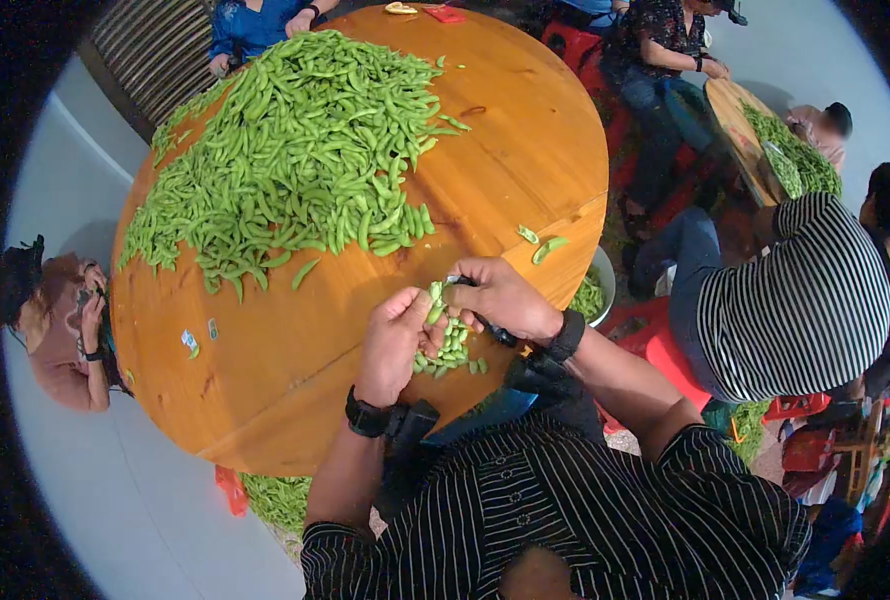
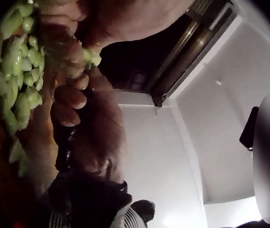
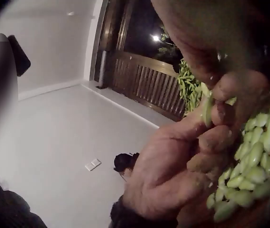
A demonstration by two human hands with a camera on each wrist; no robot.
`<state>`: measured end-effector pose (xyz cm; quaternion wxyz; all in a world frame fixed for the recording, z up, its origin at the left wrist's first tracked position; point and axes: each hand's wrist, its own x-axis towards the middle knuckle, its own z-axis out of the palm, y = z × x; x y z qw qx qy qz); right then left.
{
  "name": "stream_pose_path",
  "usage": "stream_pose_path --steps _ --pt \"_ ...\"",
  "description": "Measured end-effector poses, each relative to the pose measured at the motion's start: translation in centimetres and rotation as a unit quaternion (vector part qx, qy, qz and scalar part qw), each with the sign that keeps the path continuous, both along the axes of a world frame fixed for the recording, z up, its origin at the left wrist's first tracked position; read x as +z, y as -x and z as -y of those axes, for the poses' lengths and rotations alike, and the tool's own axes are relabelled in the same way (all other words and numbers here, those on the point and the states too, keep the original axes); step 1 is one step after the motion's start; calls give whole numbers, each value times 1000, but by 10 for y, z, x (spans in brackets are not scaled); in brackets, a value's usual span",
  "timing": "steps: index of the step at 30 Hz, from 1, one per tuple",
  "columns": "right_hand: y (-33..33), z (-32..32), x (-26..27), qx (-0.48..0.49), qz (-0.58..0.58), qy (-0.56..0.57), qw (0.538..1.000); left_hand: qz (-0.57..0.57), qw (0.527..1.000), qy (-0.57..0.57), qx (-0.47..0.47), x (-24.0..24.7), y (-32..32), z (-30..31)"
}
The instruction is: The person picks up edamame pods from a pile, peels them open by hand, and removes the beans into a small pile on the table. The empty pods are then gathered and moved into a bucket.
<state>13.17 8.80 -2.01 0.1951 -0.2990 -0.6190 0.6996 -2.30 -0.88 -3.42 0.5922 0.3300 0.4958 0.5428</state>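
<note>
Both hands meet near the front edge of a round wooden table. The left hand (image 1: 389,340) pinches a green edamame pod (image 1: 436,302) between thumb and fingers. At the pod's upper end, the thumb and fingertips of the right hand (image 1: 508,298) pinch it too. Seen from the right wrist, the pod (image 3: 208,111) stands out between the left hand's (image 3: 168,161) thumb and fingers. Just below the hands lies a small heap of shelled beans (image 1: 452,352), pale green and smooth; the left wrist view shows these beans (image 2: 23,80) close beside the fingers.
A large mound of edamame pods (image 1: 305,150) covers the far left of the table (image 1: 525,130). Loose pods (image 1: 548,249) lie near the right edge, above a bowl (image 1: 605,290) of pods. Several people sit around; one in a striped shirt (image 1: 795,300) is on the right.
</note>
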Motion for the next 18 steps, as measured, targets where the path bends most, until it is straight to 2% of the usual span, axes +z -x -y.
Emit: stream_pose_path --steps 3,7,9,15,18 --pt "1 -3 -2 8 -9 25 1000 7 1000 25 12 5 -4 -1" --pt "1 -1 9 -17 51 -43 998 -27 997 43 50 19 -8 -4" --pt "0 1 11 -17 63 -61 996 -98 994 -16 36 19 -8 -4" --pt "-2 3 18 38 8 -1 999 -58 998 -3 -30 9 8 -6" --pt "-3 0 11 43 4 21 999 -69 997 21 -16 17 5 -5"
